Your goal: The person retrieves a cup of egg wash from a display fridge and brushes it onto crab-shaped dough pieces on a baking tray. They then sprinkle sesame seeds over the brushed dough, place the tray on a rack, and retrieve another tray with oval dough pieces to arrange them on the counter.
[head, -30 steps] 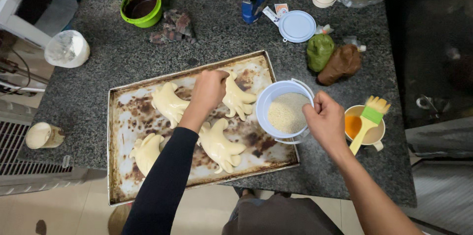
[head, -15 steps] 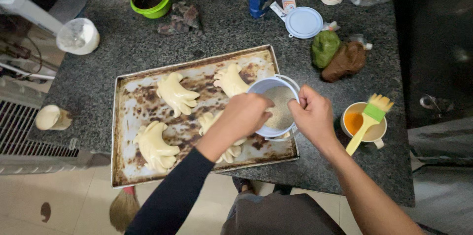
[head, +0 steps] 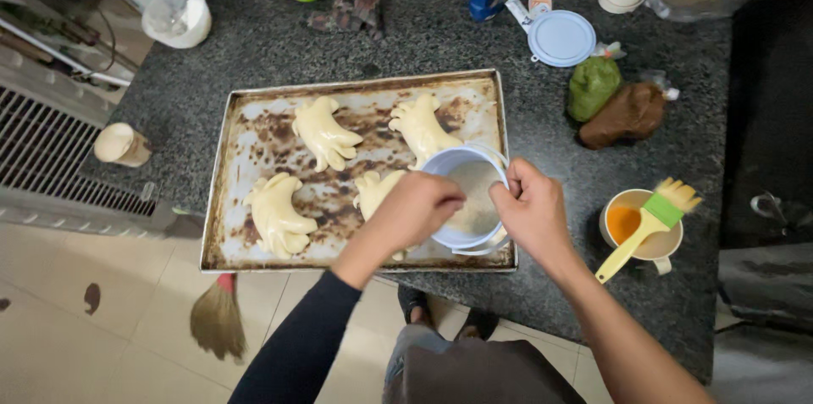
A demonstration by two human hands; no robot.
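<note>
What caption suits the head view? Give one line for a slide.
Left hand dips into a small tub steadied by the right hand, over a tray of shaped dough.

Seen from above, a person's two hands meet close together in front of the body — the left hand [head: 417, 209] reaching in from the lower left, the right hand [head: 532, 211] coming from the lower right. The left arm is covered to the wrist by a dark long sleeve [head: 296, 345]; the right forearm [head: 622, 340] is bare. The left hand is curled, knuckles up, its fingers bunched and turned toward the right hand. The right hand is closed in a loose grip, fingers folded inward, thumb side facing left — the two hands nearly touching.
</note>
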